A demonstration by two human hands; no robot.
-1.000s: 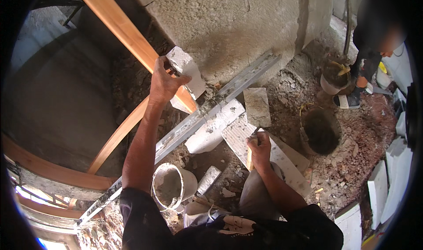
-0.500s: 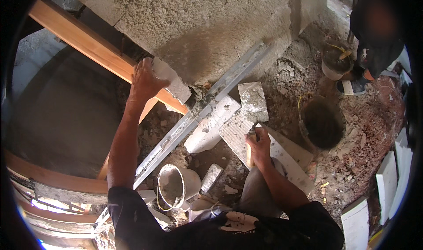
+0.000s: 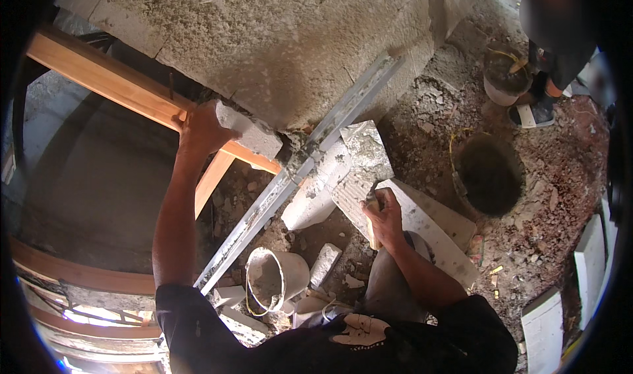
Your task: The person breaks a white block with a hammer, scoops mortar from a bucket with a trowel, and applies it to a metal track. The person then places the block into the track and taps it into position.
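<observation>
My left hand [image 3: 201,131] grips the left end of a pale block piece [image 3: 250,133], thumb on its near side. This block lies along the wooden beam [image 3: 109,77], against the rough wall's lower edge. In my right hand [image 3: 384,219] is a trowel [image 3: 366,151], its handle inside my closed fingers. The trowel's broad, mortar-smeared blade points away from me, over the pale blocks. Between my hands a long metal straightedge [image 3: 247,225] runs diagonally, spattered with mortar. A white block [image 3: 316,192] rests beside it, and a longer white slab [image 3: 428,235] lies under my right hand.
A white bucket [image 3: 293,275] stands near me, beside a small block [image 3: 325,265]. A dark-mouthed bucket [image 3: 488,176] is at right. Farther back, a person [image 3: 560,44] is near another bucket [image 3: 506,80]. White panels [image 3: 544,331] lean at lower right. Rubble [image 3: 547,196] covers the ground.
My view has shifted slightly. My left hand has slid toward the block's left end, its fingers now by the beam. The trowel blade has moved left, over the white block.
</observation>
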